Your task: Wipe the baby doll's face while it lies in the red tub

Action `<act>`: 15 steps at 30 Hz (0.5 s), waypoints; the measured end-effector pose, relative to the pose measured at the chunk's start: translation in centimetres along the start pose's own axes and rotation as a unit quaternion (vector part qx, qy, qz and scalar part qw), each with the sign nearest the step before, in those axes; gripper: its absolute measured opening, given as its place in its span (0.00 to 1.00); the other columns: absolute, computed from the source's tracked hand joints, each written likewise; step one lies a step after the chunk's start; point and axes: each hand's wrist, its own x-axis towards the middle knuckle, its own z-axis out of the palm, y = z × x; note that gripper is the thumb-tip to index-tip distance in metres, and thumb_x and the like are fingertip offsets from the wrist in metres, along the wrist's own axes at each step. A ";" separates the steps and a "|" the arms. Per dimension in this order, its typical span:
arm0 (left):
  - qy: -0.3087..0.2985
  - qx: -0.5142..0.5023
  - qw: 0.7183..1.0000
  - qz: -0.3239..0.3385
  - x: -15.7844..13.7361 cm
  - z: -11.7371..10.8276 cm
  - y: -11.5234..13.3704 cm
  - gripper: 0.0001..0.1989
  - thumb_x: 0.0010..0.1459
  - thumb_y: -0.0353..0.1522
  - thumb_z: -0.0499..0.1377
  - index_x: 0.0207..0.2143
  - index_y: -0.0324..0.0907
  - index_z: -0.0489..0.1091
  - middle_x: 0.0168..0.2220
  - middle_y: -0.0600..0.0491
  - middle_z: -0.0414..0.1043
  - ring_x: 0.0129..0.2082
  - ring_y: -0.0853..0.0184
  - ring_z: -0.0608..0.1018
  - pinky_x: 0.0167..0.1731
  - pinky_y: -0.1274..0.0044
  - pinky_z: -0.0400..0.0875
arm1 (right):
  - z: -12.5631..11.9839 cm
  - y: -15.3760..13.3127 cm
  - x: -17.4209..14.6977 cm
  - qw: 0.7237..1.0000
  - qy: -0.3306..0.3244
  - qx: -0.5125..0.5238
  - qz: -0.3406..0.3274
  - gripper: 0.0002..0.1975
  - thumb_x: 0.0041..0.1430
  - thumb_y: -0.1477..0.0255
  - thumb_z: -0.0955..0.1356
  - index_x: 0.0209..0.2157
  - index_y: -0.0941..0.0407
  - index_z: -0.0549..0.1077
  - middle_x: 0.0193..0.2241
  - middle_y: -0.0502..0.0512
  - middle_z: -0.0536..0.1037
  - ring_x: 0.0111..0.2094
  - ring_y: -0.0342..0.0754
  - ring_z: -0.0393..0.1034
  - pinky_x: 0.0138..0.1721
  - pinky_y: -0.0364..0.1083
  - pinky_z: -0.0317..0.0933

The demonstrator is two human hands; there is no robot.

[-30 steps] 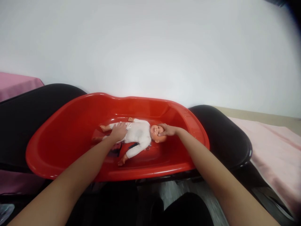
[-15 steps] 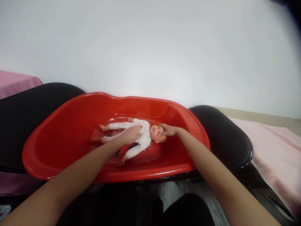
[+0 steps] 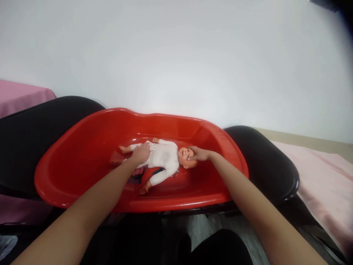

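Note:
A baby doll (image 3: 164,157) in a white suit lies on its back inside a red plastic baby tub (image 3: 82,147), head to the right. My left hand (image 3: 141,153) rests flat on the doll's hips and upper legs. My right hand (image 3: 199,154) cups the top and side of the doll's head, thumb near its face. A dark strap or object (image 3: 138,176) lies under the doll near its lower arm.
The tub sits across two black padded chairs (image 3: 264,165). A white wall is behind. Pink cloth (image 3: 322,176) covers a surface at the right, and another pink cloth (image 3: 19,96) shows at far left. My dark-clad knees are below the tub.
My left hand slid from the doll's hips up to its chest, then back to the hips. My right hand stayed on the head. The view shifted slightly.

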 end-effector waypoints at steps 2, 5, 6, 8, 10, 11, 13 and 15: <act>-0.012 0.024 0.998 -0.052 -0.2 0.1 -1.2 0.22 0.64 0.33 0.43 0.57 0.38 0.62 0.61 0.38 0.60 0.60 0.53 0.63 0.57 0.60 0.56 | 0.1 0.1 0.2 1.000 -0.004 0.000 0.007 0.52 0.45 0.47 0.71 0.66 0.54 0.51 0.63 0.66 0.55 0.60 0.62 0.56 0.60 0.57 0.53; 0.002 0.044 0.994 -0.102 -0.8 0.1 -2.7 0.23 0.63 0.37 0.45 0.56 0.37 0.63 0.60 0.36 0.61 0.60 0.50 0.63 0.57 0.55 0.54 | 0.0 0.2 0.2 1.000 -0.007 -0.011 0.014 0.54 0.45 0.45 0.71 0.67 0.55 0.50 0.63 0.66 0.54 0.61 0.63 0.54 0.61 0.58 0.51; 0.012 0.047 0.992 -0.118 -1.0 0.0 -3.0 0.24 0.63 0.41 0.46 0.55 0.36 0.63 0.59 0.35 0.61 0.59 0.49 0.63 0.57 0.53 0.54 | 0.0 0.1 0.2 1.000 -0.008 -0.014 0.016 0.54 0.45 0.45 0.71 0.67 0.55 0.49 0.63 0.67 0.53 0.61 0.63 0.54 0.61 0.58 0.51; 0.027 0.052 0.986 -0.154 -1.4 -0.3 -3.3 0.28 0.62 0.46 0.46 0.53 0.34 0.64 0.56 0.34 0.64 0.57 0.48 0.65 0.55 0.51 0.54 | -0.1 -0.2 -0.1 1.000 -0.011 -0.019 0.021 0.53 0.46 0.46 0.70 0.67 0.55 0.49 0.64 0.67 0.52 0.62 0.63 0.53 0.62 0.58 0.51; 0.035 0.052 0.980 -0.188 -1.4 -0.8 -3.2 0.28 0.61 0.46 0.47 0.51 0.33 0.65 0.52 0.34 0.67 0.54 0.48 0.67 0.54 0.53 0.57 | -0.2 -0.7 -0.4 0.999 -0.013 -0.018 0.024 0.52 0.47 0.48 0.70 0.67 0.55 0.48 0.63 0.67 0.52 0.61 0.62 0.54 0.61 0.57 0.52; 0.040 0.049 0.978 -0.200 -1.3 -1.2 -3.0 0.27 0.61 0.45 0.47 0.51 0.32 0.65 0.51 0.34 0.68 0.53 0.48 0.68 0.53 0.54 0.58 | -0.3 -1.0 -0.6 1.000 -0.011 -0.016 0.025 0.52 0.47 0.48 0.71 0.67 0.56 0.49 0.63 0.67 0.54 0.61 0.62 0.55 0.61 0.57 0.53; 0.052 0.038 0.976 -0.210 -0.8 -2.1 -2.3 0.24 0.61 0.42 0.47 0.49 0.32 0.66 0.49 0.35 0.69 0.51 0.49 0.70 0.50 0.56 0.61 | -0.4 -1.3 -0.8 1.000 -0.005 -0.010 0.020 0.50 0.47 0.50 0.71 0.66 0.56 0.51 0.62 0.67 0.57 0.59 0.62 0.57 0.60 0.56 0.55; 0.061 0.019 0.982 -0.179 0.0 -3.0 -1.1 0.21 0.62 0.39 0.46 0.49 0.34 0.66 0.49 0.36 0.69 0.50 0.50 0.71 0.49 0.60 0.64 | -0.5 -1.4 -0.9 1.000 -0.002 -0.008 0.009 0.49 0.47 0.50 0.72 0.65 0.57 0.53 0.60 0.66 0.60 0.59 0.62 0.58 0.59 0.57 0.56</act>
